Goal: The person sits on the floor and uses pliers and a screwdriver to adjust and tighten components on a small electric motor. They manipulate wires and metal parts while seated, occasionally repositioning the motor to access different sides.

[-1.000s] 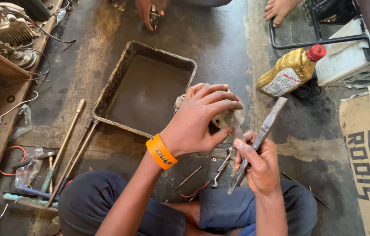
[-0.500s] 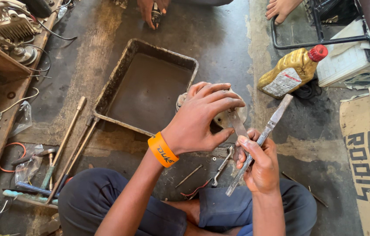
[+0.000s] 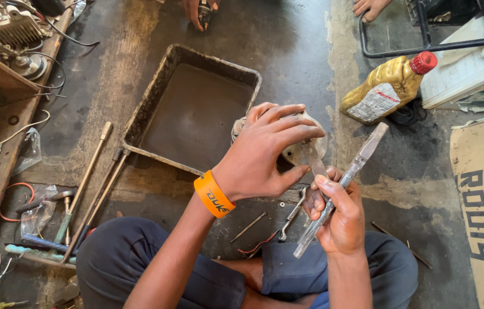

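Observation:
I sit cross-legged on an oily floor. My left hand [image 3: 267, 149], with an orange wristband [image 3: 214, 194], is clamped over a round grey metal part [image 3: 305, 150] held above my lap. My right hand [image 3: 339, 214] grips a long flat metal file [image 3: 345, 183] that slants up to the right, and its fingers also pinch a short flat blade [image 3: 312, 157] set against the part. Most of the part is hidden under my left fingers.
A dirty rectangular metal tray [image 3: 156, 100] lies just ahead. A gold oil bottle with red cap [image 3: 387, 86] lies at right, by cardboard [image 3: 482, 194]. Long tools [image 3: 90, 183] lie at left, engine parts [image 3: 7, 28] on a board. Other people's hands [image 3: 199, 11] and foot [image 3: 370, 7] are at the top.
My hands have shifted slightly on the part, and the file has tilted a little more to the right. Nothing else has moved.

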